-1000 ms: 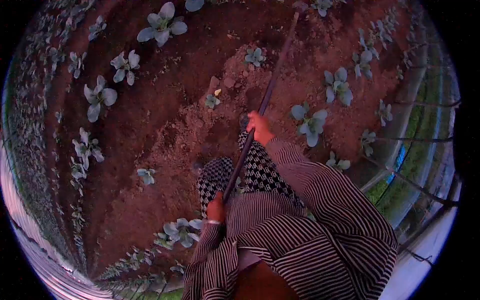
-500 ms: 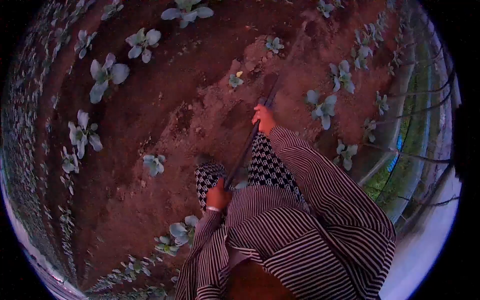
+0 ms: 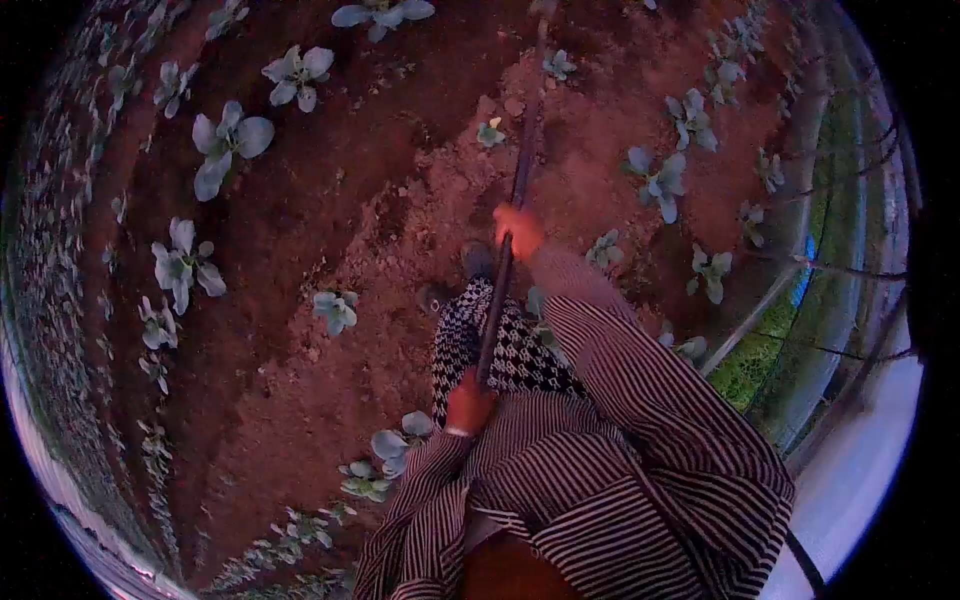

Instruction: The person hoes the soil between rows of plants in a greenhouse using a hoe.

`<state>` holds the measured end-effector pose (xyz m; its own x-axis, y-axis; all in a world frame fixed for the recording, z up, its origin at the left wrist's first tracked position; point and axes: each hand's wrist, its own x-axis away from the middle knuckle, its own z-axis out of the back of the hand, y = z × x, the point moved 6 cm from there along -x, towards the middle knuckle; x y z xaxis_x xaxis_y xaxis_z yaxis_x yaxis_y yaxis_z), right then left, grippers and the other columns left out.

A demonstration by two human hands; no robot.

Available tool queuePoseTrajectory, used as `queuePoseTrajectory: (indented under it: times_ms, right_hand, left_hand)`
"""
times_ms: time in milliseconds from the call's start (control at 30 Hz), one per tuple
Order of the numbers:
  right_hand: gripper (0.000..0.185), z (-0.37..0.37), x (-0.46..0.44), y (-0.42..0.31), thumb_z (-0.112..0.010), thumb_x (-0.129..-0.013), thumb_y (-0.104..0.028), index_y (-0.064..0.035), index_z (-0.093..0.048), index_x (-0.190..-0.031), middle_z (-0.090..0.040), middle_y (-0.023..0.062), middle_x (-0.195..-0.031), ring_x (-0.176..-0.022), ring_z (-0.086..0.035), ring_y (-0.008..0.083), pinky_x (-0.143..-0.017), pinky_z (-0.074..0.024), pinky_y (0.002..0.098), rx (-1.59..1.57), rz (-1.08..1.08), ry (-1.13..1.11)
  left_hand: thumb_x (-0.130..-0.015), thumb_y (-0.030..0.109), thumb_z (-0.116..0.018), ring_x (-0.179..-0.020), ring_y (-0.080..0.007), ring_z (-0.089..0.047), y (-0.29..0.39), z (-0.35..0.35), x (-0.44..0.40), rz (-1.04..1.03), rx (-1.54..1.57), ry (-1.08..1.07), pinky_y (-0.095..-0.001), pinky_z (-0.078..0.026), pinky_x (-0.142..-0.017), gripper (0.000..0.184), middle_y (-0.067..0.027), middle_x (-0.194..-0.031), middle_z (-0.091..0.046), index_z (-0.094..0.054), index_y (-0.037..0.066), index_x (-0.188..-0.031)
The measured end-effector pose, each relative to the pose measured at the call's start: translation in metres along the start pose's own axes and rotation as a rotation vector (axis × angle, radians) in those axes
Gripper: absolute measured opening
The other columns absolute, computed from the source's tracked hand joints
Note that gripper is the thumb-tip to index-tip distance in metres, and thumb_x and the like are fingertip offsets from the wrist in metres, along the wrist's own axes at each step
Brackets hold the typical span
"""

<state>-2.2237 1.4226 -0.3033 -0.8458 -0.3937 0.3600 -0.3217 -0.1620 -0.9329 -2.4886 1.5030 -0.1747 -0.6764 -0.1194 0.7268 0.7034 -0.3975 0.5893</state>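
Note:
A long dark handle [image 3: 524, 165] runs from my lap up toward the top edge; the tool's head there is too blurred to name. My right hand [image 3: 518, 232] is closed around the middle of it, slightly smeared by motion. Near its lower end, in front of my waist, my left hand [image 3: 470, 402] grips the same handle, with a pale band at the wrist. Beside the handle's far part stand a small leafy seedling [image 3: 558, 65] and another seedling [image 3: 490, 134] with a yellow leaf. My patterned trouser legs [image 3: 520, 345] are below the hands.
Rows of cabbage-like plants [image 3: 228, 148] grow in brown soil [image 3: 290, 250] on the left, with more plants [image 3: 660, 183] on the right. Close to my left sleeve is a leafy plant [image 3: 400, 440]. A grassy strip [image 3: 750, 365] and thin dark poles [image 3: 850, 270] border the right side.
The handle has swung to a steeper angle, and its far end has moved up and left. My left hand has shifted right, and my legs now stand closer together.

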Motion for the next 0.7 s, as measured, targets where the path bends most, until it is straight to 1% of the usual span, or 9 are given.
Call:
queuePoseTrajectory:
  times_ms: [133, 167, 233, 300, 333, 433, 533, 633, 700]
  right_hand:
    - [0.018, -0.066, 0.075, 0.126, -0.051, -0.074, -0.012, -0.0027, -0.048, -0.059, -0.043, 0.0055, -0.045, -0.04, -0.045, 0.0175, -0.039, -0.0384, 0.0315, 0.108, -0.067, -0.109]
    - [0.017, -0.081, 0.093, 0.14, -0.052, -0.074, -0.012, -0.0021, -0.048, -0.06, -0.043, 0.0057, -0.047, -0.04, -0.045, 0.0175, -0.037, -0.0377, 0.031, -0.34, -0.309, 0.076]
    - [0.016, -0.094, 0.124, 0.147, -0.054, -0.073, -0.012, -0.0012, -0.049, -0.062, -0.043, 0.0061, -0.048, -0.04, -0.045, 0.0176, -0.036, -0.0368, 0.0311, -0.844, -0.623, 0.241]
    - [0.015, -0.095, 0.13, 0.107, -0.056, -0.073, -0.011, -0.0007, -0.049, -0.064, -0.043, 0.0062, -0.049, -0.04, -0.044, 0.0179, -0.035, -0.0366, 0.0321, -0.965, -0.759, 0.195]
    - [0.014, -0.087, 0.125, 0.103, -0.056, -0.072, -0.014, -0.0013, -0.05, -0.068, -0.041, 0.0057, -0.048, -0.04, -0.042, 0.0176, -0.038, -0.037, 0.0323, -0.623, -0.76, 0.313]
    - [0.015, -0.077, 0.095, 0.084, -0.055, -0.072, -0.016, -0.0017, -0.051, -0.073, -0.041, 0.0054, -0.048, -0.04, -0.041, 0.0172, -0.041, -0.0368, 0.0315, -0.91, -0.524, 0.16]
    - [0.015, -0.044, 0.048, 0.014, -0.054, -0.071, -0.016, -0.0021, -0.05, -0.072, -0.041, 0.0051, -0.047, -0.041, -0.042, 0.0164, -0.042, -0.0364, 0.0301, -0.621, -0.343, 0.193]
    - [0.015, -0.008, -0.013, -0.013, -0.056, -0.07, -0.017, -0.0034, -0.048, -0.071, -0.042, 0.0027, -0.049, -0.037, -0.04, 0.017, -0.036, -0.0342, 0.0312, -0.499, -0.206, 0.192]
    - [0.011, 0.004, -0.031, -0.005, -0.054, -0.068, -0.012, -0.0008, -0.051, -0.067, -0.046, 0.0053, -0.049, -0.038, -0.043, 0.0165, -0.039, -0.0368, 0.0298, -0.503, -0.326, 0.235]
  left_hand:
    - [-0.065, 0.027, -0.057, -0.067, -0.036, -0.055, -0.068, 0.01, 0.07, 0.19, -0.156, -0.096, -0.0433, -0.043, -0.057, 0.043, -0.02, -0.073, -0.056, -0.045, 0.006, -0.101]
    - [-0.064, 0.028, -0.058, -0.067, -0.0357, -0.055, -0.089, 0.017, 0.086, 0.227, -0.132, -0.034, -0.043, -0.044, -0.058, 0.042, -0.0196, -0.072, -0.056, -0.047, 0.007, -0.099]
    - [-0.064, 0.026, -0.058, -0.065, -0.0353, -0.055, -0.102, 0.015, 0.108, 0.298, -0.161, -0.105, -0.0429, -0.044, -0.056, 0.04, -0.0194, -0.069, -0.056, -0.048, 0.008, -0.098]
    - [-0.064, 0.024, -0.058, -0.062, -0.0352, -0.055, -0.098, 0.02, 0.103, 0.254, -0.15, -0.062, -0.0429, -0.044, -0.054, 0.038, -0.019, -0.067, -0.056, -0.048, 0.009, -0.097]
    - [-0.063, 0.022, -0.058, -0.061, -0.0353, -0.055, -0.09, 0.024, 0.101, 0.183, -0.121, 0.0, -0.043, -0.043, -0.053, 0.038, -0.0187, -0.067, -0.056, -0.048, 0.009, -0.097]
    - [-0.064, 0.018, -0.058, -0.059, -0.0358, -0.054, -0.108, 0.01, 0.082, 0.215, -0.162, 0.013, -0.0439, -0.042, -0.05, 0.036, -0.0185, -0.066, -0.056, -0.046, 0.01, -0.097]
    - [-0.064, 0.016, -0.057, -0.063, -0.0362, -0.054, -0.114, -0.009, 0.031, 0.032, -0.072, 0.152, -0.0443, -0.042, -0.052, 0.032, -0.0195, -0.07, -0.055, -0.046, 0.008, -0.093]
    - [-0.066, 0.015, -0.055, -0.068, -0.0371, -0.054, -0.069, -0.014, -0.017, -0.104, 0.045, 0.172, -0.044, -0.042, -0.054, 0.03, -0.0212, -0.074, -0.055, -0.046, 0.006, -0.093]
    - [-0.067, 0.017, -0.055, -0.068, -0.0374, -0.054, -0.012, 0.0, -0.031, 0.008, 0.036, 0.091, -0.0439, -0.042, -0.055, 0.03, -0.021, -0.074, -0.055, -0.047, 0.005, -0.093]
